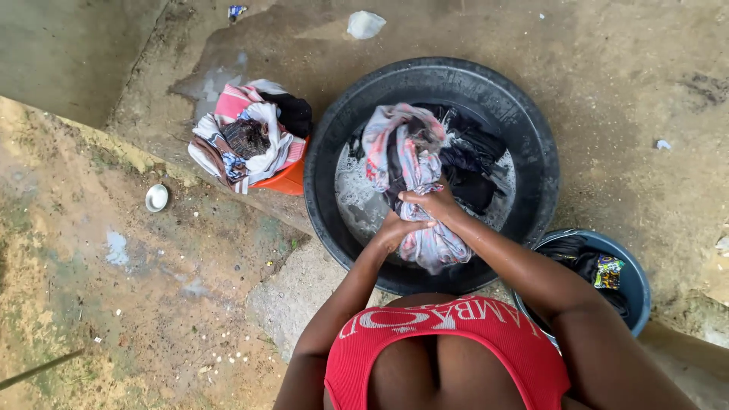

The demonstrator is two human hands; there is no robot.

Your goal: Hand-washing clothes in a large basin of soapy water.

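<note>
Black basin (531, 129), pink-grey patterned cloth (402, 152), orange bucket (285, 181), blue bowl (634, 277), red top (456, 334).

wet patterned cloth (414, 163) | grey-pink-blue, bunched, soapy | gripped between left hand (396, 230) and right hand (434, 205) | upper end piled beyond hands, lower end hanging below them | over black basin (531, 137) of suds

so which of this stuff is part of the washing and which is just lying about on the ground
In use:
- left hand and right hand, both gripping the patterned cloth
- black basin of soapy water
- orange tub heaped with clothes
- blue bucket holding dark clothes

Lying about:
- small white bowl
- crumpled white scrap
- blue scrap
</note>
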